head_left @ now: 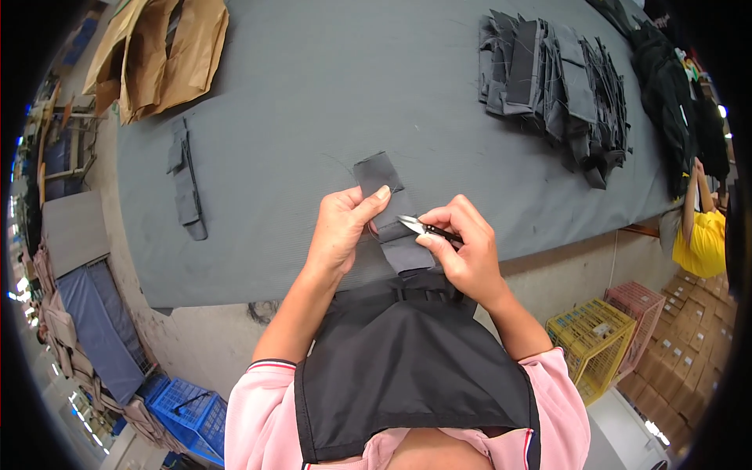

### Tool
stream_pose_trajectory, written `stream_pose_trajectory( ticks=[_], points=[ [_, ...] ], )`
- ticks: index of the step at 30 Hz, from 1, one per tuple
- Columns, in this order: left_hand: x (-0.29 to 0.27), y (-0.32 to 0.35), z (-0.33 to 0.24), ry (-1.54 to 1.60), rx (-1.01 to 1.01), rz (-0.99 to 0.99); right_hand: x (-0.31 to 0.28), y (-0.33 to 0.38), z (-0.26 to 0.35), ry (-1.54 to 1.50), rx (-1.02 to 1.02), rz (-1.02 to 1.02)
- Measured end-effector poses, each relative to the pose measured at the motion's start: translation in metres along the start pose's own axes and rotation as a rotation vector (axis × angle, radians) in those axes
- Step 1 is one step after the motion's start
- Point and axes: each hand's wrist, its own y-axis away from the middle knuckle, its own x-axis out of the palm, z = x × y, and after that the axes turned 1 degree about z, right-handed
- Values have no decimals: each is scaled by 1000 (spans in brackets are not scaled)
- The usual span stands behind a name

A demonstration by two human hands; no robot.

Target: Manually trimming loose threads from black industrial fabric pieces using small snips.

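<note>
My left hand pinches a dark grey fabric strip between thumb and fingers, holding it up over the near edge of the grey table. My right hand grips small thread snips with their blades pointing left, touching the strip just below my left thumb. The strip runs down behind my right hand to a black bag-like piece lying against my chest.
A stack of dark grey fabric pieces lies at the far right of the table, black garments beyond it. One grey piece lies at left, tan fabric far left. Yellow and pink crates stand on the floor right, blue crates left. A person in yellow is at right.
</note>
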Motion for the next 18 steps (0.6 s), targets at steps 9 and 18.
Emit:
stream_pose_trajectory(
  ticks=[9, 18],
  points=[
    [12, 7, -17, 158, 72, 14, -8, -2, -10, -458, 357, -53],
    [-4, -14, 15, 870, -123, -36, 3, -12, -15, -609, 524, 19]
  ],
)
